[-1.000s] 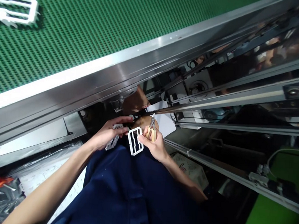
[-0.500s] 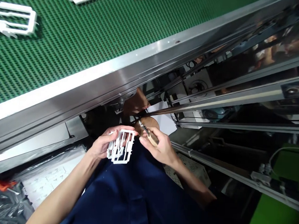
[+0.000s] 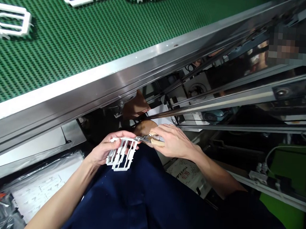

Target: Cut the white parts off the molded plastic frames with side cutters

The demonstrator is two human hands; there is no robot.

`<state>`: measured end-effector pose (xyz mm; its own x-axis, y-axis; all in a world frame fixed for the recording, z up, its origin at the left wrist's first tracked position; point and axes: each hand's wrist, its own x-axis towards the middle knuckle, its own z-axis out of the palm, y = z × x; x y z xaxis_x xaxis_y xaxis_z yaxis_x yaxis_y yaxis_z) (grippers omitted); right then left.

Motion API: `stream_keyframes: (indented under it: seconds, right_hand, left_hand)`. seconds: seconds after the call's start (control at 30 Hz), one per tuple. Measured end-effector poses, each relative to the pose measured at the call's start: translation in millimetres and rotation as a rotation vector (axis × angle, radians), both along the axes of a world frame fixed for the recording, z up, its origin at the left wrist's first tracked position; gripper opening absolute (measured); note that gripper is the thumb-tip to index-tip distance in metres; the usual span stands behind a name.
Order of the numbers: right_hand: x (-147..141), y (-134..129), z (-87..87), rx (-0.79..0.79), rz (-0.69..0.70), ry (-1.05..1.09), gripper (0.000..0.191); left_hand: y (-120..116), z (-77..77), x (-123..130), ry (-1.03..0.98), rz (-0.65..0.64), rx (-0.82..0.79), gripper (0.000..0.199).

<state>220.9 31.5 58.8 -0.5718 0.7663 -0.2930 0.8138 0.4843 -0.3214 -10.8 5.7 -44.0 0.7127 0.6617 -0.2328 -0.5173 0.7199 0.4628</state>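
My left hand (image 3: 105, 146) is closed on white plastic frames (image 3: 125, 158), which overlap and have slots and small tabs; whether they are two separate pieces I cannot tell. Cutting pliers (image 3: 151, 140) with pale handles are gripped in my right hand (image 3: 173, 141). Their metal jaws meet the upper right corner of the white frame, close to my left fingertips. Whether the jaws are closed on the plastic is too small to make out. Both hands are in front of my dark blue clothing, below the metal edge of the conveyor.
Similar white frames (image 3: 11, 19) lie on the green conveyor belt (image 3: 76, 50). Its metal rail (image 3: 98, 69) runs diagonally across. Long metal bars (image 3: 222, 98) stand to the right. A plastic-covered white stack (image 3: 41, 190) is at lower left, and a round brown surface (image 3: 144, 127) lies beyond my hands.
My right hand has turned and brought the pliers from pointing upward to lying level, with their jaws at the frame's corner. The left hand has tilted the frames slightly.
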Motion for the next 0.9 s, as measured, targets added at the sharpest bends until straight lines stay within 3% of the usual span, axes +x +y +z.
stream_keyframes:
  seconds: [0.4,0.9]
  right_hand:
    - [2,1,1.5,-0.017,0.036,-0.06,0.021]
    - [2,-6,5.0,-0.052,-0.089,-0.008,0.008]
  left_hand:
    - [6,1.1,-3,-0.005,-0.062,0.028,0.043]
    - [15,0.8,-2,-0.032,-0.13,0.033,0.043]
